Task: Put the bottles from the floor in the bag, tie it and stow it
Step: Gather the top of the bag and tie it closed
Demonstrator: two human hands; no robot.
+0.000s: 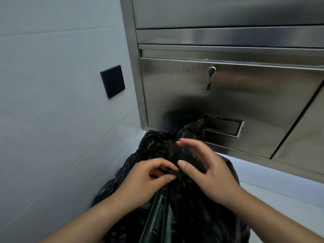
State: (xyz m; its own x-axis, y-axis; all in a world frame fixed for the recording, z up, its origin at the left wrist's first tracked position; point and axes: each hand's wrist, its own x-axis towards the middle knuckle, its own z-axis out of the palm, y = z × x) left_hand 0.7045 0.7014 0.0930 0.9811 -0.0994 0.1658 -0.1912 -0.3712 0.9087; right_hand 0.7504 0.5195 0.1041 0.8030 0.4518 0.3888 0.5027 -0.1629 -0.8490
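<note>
A black plastic bag (189,204) stands on the floor in the corner, its gathered top bunched upward toward the cabinet. My left hand (147,179) pinches a fold of the bag's top between thumb and fingers. My right hand (205,165) rests over the bunched plastic with fingers spread, its thumb pressing the same fold. A dark green box (157,214) with white lettering lies against the bag's front, below my left hand. No bottles show; the bag's contents are hidden.
A stainless steel cabinet (228,95) with a keyed lock (211,70) and a recessed handle (223,127) stands right behind the bag. A pale tiled wall (52,102) with a black panel (113,81) closes the left side. Pale floor (280,188) runs to the right.
</note>
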